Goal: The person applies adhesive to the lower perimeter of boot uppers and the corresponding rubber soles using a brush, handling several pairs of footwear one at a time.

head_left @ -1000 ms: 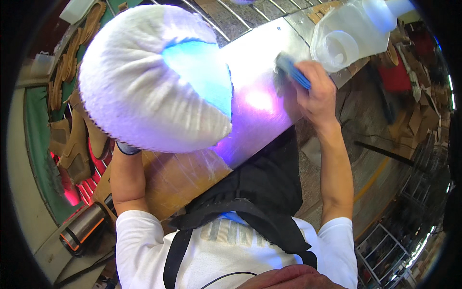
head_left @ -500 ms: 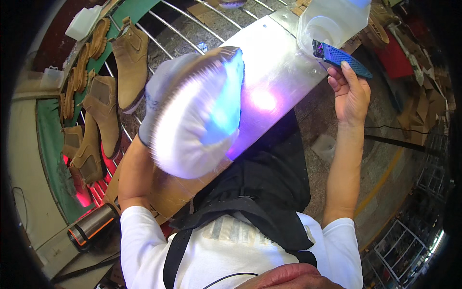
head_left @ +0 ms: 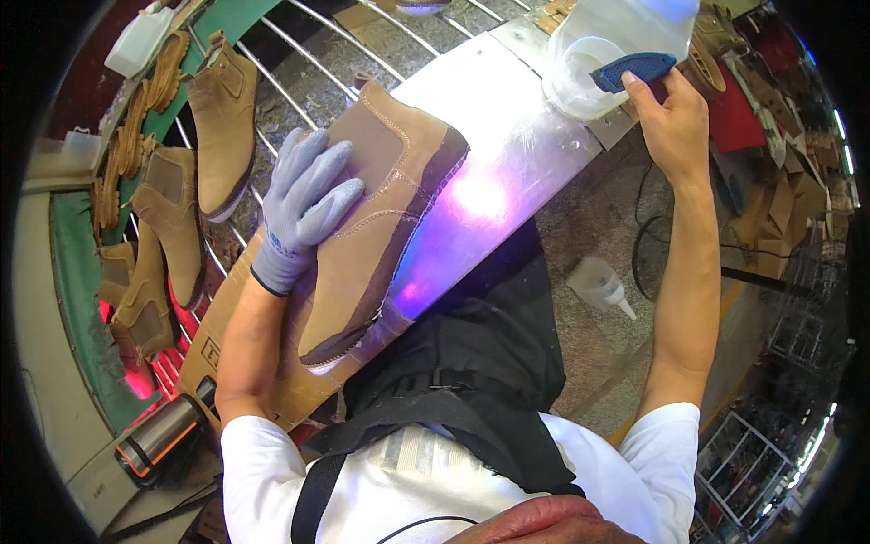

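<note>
A tan suede ankle boot (head_left: 381,218) with a brown elastic side panel lies on its side across the metal-topped bench. Along its lower edge runs a darker brown band. My left hand (head_left: 304,204), in a grey glove, rests at the boot's shaft and instep side, fingers spread and not wrapped round it. My right hand (head_left: 671,118) is bare and pinches a blue-handled brush (head_left: 634,71) with a textured grip. The brush is over the mouth of a translucent plastic jug (head_left: 580,100); its dark tip does not show now.
More tan boots (head_left: 222,127) and several soles (head_left: 109,181) stand on the rack at left. A flask (head_left: 161,440) is at lower left. Cardboard (head_left: 217,335) covers the near bench end. On the floor lies a white nozzle bottle (head_left: 600,286). A pole (head_left: 761,279) crosses at right.
The boot, blurred in my left hand with its pale underside showing, now lies on the bench side-up. My left hand has loosened and spread. My right hand has moved the brush up over the jug.
</note>
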`<state>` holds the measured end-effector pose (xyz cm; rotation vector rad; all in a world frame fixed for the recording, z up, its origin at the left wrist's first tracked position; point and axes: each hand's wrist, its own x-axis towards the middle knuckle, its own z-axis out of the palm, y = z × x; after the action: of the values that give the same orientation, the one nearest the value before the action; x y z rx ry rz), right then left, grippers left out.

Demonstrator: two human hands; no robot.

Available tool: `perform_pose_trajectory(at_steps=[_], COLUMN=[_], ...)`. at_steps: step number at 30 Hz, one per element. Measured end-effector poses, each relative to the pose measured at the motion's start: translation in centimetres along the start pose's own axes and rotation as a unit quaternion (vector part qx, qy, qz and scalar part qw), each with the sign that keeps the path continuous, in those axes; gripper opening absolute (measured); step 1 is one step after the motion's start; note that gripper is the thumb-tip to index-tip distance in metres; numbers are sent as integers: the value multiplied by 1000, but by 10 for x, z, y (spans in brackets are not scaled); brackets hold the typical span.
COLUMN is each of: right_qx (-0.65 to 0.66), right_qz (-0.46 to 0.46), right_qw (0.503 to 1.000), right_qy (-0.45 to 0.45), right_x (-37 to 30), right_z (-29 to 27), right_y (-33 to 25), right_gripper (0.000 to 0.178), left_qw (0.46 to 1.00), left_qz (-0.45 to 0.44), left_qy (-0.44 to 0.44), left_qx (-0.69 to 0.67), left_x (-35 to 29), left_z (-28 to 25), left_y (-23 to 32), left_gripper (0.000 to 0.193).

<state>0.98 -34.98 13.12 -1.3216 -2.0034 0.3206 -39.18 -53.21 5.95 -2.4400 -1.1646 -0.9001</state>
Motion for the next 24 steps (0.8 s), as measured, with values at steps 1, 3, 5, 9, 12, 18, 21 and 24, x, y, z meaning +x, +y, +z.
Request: perform_pose_trajectory(at_steps=[1,3,5,9,12,18,21,24], right_qx=[-45,-77,-130,-85,112,329,501,587], right_qz=[-24,-49,-61,-74,84,209,236,172], right_qw=[998,994,984,986,984,921,830,788], right_qy=[-24,-54,-103,-125,-113,6,-70,-76], right_x=[5,13,18,19,22,4,-16,-27], right_z=[3,6,8,18,12,8,16,4], right_y=[-4,-7,-10,-7,12,40,47,49], right_gripper=[25,25,25,25,23,22,21,21], left_qw=[1000,998,995,996,996,997,996,995], left_qz=[-10,-23,-30,-37,-44,-56,-59,-63], left_qy=[14,13,26,30,42,56,68,63], left_qx=[-15,-57,-95,-75,-64,23,17,48], left_x=[-3,-2,-7,-16,-12,-16,-12,-13], left_z=[4,6,10,14,15,16,15,13], left_y=[-3,-3,-6,-12,-12,-10,-9,-9], left_gripper=[42,43,43,43,44,44,43,39])
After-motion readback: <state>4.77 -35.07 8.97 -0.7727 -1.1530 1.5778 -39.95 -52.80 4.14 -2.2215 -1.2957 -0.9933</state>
